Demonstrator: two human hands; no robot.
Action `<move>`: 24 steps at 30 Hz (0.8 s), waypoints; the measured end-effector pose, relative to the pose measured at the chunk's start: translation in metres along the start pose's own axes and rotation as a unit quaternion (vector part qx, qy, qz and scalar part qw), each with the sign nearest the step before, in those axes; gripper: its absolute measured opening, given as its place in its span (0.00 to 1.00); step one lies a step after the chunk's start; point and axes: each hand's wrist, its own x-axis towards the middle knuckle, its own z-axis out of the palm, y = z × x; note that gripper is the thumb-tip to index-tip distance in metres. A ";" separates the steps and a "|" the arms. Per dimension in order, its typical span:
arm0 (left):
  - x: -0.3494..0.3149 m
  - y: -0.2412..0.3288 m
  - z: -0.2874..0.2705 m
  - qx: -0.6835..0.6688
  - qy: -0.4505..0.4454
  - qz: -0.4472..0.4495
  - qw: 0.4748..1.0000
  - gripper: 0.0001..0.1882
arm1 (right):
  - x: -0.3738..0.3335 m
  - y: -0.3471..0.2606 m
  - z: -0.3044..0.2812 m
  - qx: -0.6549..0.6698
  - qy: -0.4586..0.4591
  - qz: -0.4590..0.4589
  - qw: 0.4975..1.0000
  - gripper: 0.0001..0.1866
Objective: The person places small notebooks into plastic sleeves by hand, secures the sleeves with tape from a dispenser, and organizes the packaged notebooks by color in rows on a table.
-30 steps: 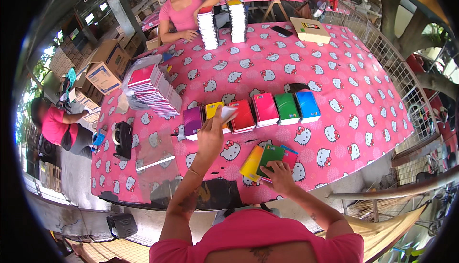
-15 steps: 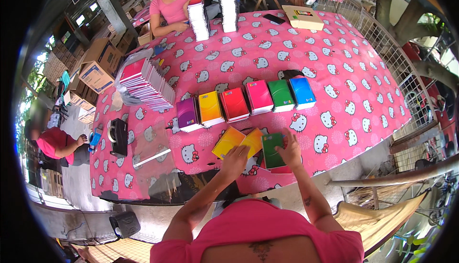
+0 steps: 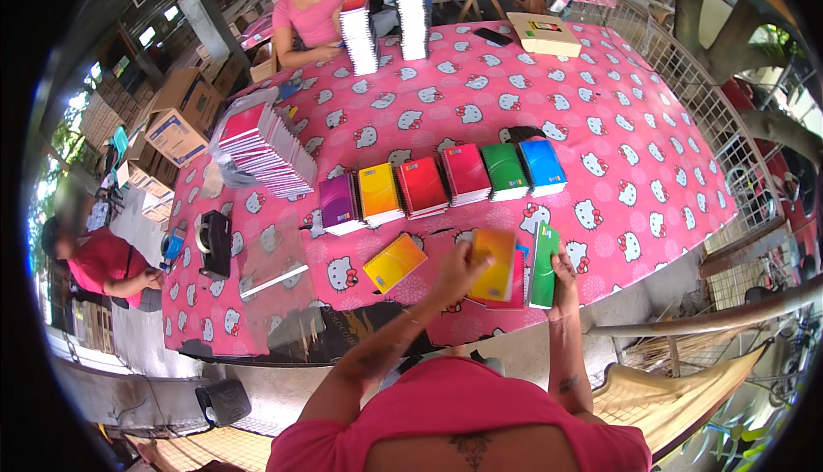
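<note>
My left hand is closed on the left edge of a yellow spiral notebook, which is smeared a little by motion. Farther right, my right hand grips a green notebook, tilted up on its edge. Under and between these two lie pink-red notebooks, mostly covered. A second yellow notebook rests alone on the table, left of my left hand. Behind my hands stands a row of small notebook stacks: purple, yellow, red, pink, green and blue.
A tall notebook stack stands at left, near a black tape dispenser and a clear plastic sheet. Across the patterned table a co-worker sits behind two notebook stacks. A phone and a flat box lie at the far side.
My left hand has carried one yellow notebook rightward, leaving the other behind. My right hand has moved right and tipped the green notebook up from lying flat.
</note>
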 end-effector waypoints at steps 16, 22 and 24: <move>-0.008 -0.009 -0.132 0.073 0.081 -0.101 0.989 0.23 | 0.008 0.104 -0.040 -0.463 0.094 -0.105 0.875 0.38; -0.026 -0.025 -0.008 0.050 0.043 -0.052 0.996 0.23 | 0.007 0.098 -0.016 -0.277 0.098 -0.007 0.956 0.28; -0.030 -0.017 0.000 0.207 0.155 0.062 0.964 0.26 | 0.014 0.087 -0.011 -0.379 0.131 -0.038 0.915 0.29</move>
